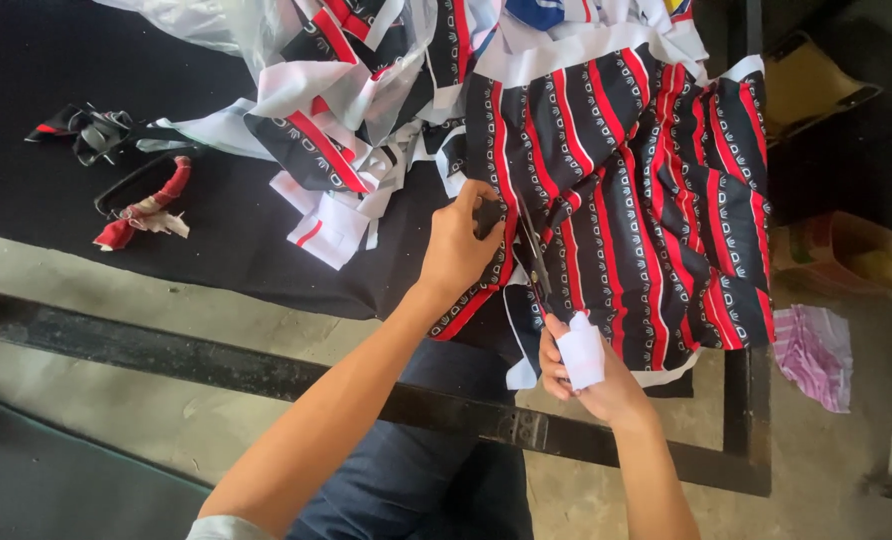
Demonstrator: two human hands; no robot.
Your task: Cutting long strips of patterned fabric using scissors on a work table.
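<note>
I read this as mid-cut: my left hand is closed around the dark handles of the scissors, whose blades run down and toward me along the edge of the striped fabric. My right hand sits just below the blade tips, pinching a white strip of the cloth's border between thumb and fingers and pulling it taut toward my body. So both hands are holding something; neither is free.

By my judgement, the next stroke calls for keeping that white strip under tension while the blades follow the line where the white border meets the pattern; if the strip slackens, the cut could wander into the print.

The fabric is black with red and white lengthwise stripes and small white motifs. It lies rumpled on the right part of the black tabletop, and its near edge hangs over the front. Behind it, a heap of cut scraps in the same print and plain white is piled up. Farther left, a few smaller offcuts lie well apart from my hands.
</note>
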